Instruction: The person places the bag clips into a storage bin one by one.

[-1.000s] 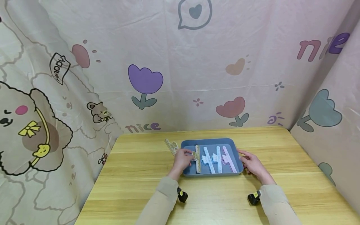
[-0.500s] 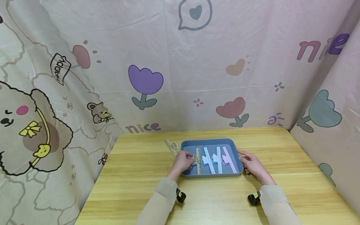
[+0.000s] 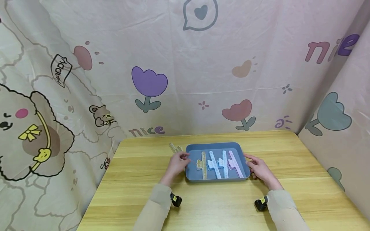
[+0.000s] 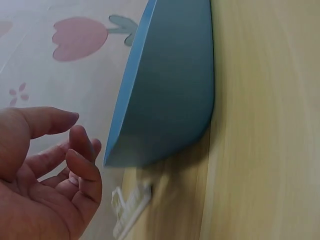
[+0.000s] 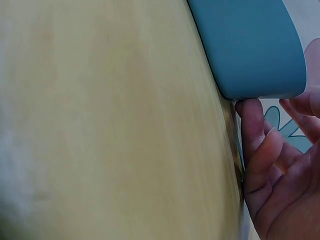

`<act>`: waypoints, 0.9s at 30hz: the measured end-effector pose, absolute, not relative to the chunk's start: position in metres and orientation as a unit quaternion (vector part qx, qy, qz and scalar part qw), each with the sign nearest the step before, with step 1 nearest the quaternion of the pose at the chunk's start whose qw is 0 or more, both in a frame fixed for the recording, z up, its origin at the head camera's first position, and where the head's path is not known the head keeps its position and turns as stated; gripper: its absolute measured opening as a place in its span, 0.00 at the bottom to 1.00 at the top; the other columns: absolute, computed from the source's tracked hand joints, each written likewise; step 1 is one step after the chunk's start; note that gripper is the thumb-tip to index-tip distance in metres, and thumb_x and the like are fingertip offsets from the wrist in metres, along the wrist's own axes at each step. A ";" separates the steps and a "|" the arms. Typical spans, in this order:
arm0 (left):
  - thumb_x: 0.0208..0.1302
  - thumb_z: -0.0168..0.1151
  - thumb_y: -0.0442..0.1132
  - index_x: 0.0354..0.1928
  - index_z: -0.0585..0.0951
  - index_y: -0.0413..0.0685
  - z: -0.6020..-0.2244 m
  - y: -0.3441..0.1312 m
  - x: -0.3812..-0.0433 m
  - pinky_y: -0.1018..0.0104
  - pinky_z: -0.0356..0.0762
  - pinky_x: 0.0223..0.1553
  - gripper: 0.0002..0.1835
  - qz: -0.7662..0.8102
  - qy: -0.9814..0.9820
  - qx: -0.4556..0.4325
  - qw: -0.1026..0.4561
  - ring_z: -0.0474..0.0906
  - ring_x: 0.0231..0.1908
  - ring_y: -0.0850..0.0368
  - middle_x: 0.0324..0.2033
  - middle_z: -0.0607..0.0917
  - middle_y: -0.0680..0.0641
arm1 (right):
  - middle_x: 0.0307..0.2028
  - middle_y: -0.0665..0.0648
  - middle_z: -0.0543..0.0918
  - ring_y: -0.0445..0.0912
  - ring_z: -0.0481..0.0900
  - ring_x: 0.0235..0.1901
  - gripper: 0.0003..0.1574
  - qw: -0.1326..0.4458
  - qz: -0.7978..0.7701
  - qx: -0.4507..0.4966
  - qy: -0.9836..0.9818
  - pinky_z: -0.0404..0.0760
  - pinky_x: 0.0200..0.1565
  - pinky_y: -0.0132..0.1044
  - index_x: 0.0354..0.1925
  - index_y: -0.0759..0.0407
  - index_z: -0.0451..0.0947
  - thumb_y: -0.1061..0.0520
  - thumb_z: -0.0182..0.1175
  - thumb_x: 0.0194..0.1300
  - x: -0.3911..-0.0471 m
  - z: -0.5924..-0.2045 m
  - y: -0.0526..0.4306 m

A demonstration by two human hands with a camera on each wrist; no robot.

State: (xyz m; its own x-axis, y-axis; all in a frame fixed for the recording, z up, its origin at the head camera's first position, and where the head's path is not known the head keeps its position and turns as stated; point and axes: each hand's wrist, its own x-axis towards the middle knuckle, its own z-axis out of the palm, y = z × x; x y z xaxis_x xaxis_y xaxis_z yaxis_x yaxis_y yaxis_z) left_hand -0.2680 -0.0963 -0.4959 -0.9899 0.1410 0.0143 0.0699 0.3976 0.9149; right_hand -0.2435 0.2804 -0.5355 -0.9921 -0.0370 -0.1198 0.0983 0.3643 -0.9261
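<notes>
My left hand [image 3: 176,163] hovers at the left edge of the blue tray [image 3: 216,180], its fingers loosely bent and holding nothing. Inside the tray lies a gold-printed clear ruler clip [image 3: 204,165], to the right of that hand. Two light-blue ruler clips [image 3: 214,164] and a pink ruler clip [image 3: 236,164] lie further right in it. Another gold-printed ruler clip [image 3: 173,147] rests on the table beyond my left hand, partly hidden by it. With its fingertips, my right hand [image 3: 260,167] touches the tray's right wall, also seen in the right wrist view.
The wooden table [image 3: 219,205] carries the tray near its back edge. Printed curtains [image 3: 185,80] hang behind and at both sides. A small black device [image 3: 176,200] is strapped at the left wrist, another [image 3: 261,203] at the right.
My left hand set the gold-printed ruler clip down in the tray, let go and moved left to the tray's edge. The right hand has stayed on the tray's right side.
</notes>
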 end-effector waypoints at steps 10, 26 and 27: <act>0.59 0.62 0.26 0.56 0.77 0.30 -0.503 -0.123 -0.275 0.61 0.81 0.27 0.21 0.558 0.828 0.042 0.017 0.81 0.28 0.40 0.39 0.79 0.39 | 0.45 0.66 0.80 0.46 0.72 0.26 0.31 0.057 -0.565 0.018 0.823 0.78 0.22 0.39 0.71 0.60 0.63 0.60 0.51 0.73 -0.243 -0.535 0.280; 0.57 0.62 0.25 0.63 0.72 0.33 -0.514 -0.122 -0.282 0.61 0.81 0.40 0.29 0.520 0.849 0.059 0.072 0.80 0.38 0.50 0.56 0.78 0.33 | 0.46 0.68 0.80 0.47 0.73 0.27 0.31 0.057 -0.569 0.019 0.820 0.77 0.21 0.39 0.72 0.61 0.62 0.60 0.51 0.73 -0.241 -0.531 0.277; 0.57 0.62 0.25 0.64 0.71 0.32 -0.514 -0.122 -0.282 0.60 0.82 0.39 0.30 0.524 0.846 0.059 0.073 0.81 0.37 0.50 0.56 0.77 0.32 | 0.47 0.68 0.80 0.47 0.74 0.27 0.31 0.058 -0.570 0.020 0.820 0.77 0.21 0.39 0.72 0.61 0.62 0.61 0.51 0.74 -0.240 -0.530 0.277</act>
State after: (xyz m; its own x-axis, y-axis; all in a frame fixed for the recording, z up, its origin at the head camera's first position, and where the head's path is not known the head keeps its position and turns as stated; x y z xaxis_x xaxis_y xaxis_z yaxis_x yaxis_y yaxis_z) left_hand -0.2821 -0.1221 -0.5142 -0.9826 0.1751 -0.0614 0.0231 0.4435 0.8960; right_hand -0.2405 0.2766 -0.5304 -0.9926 -0.0324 -0.1175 0.0988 0.3498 -0.9316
